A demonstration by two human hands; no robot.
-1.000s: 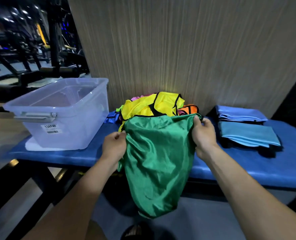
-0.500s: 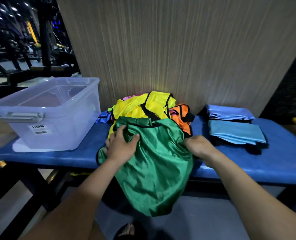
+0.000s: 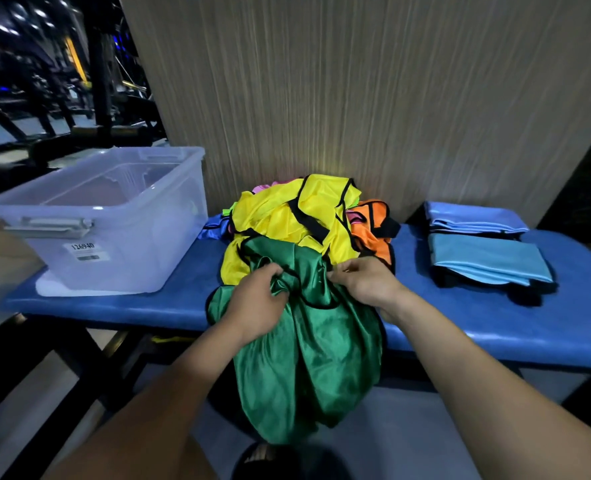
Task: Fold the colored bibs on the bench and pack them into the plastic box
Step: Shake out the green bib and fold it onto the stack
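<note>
A shiny green bib (image 3: 307, 358) with black trim lies over the front edge of the blue padded bench (image 3: 494, 317) and hangs down toward the floor. My left hand (image 3: 256, 306) grips bunched green fabric near the bib's top. My right hand (image 3: 366, 282) pinches the bib's upper edge beside it. Behind them a pile of bibs rests against the wall, with a yellow bib (image 3: 297, 220) on top and an orange bib (image 3: 370, 230) at its right. The clear plastic box (image 3: 114, 216) stands open on the bench's left end.
Folded light-blue bibs (image 3: 484, 251) lie in two stacks on the bench's right part. A wood-grain wall panel (image 3: 356, 98) rises behind the bench. Dark gym machines (image 3: 62, 98) stand at the far left. A foot in a dark sandal (image 3: 269, 459) shows below the bib.
The green bib went from held up and spread to lying on the bench edge. Both hands moved inward and now meet close together at its top.
</note>
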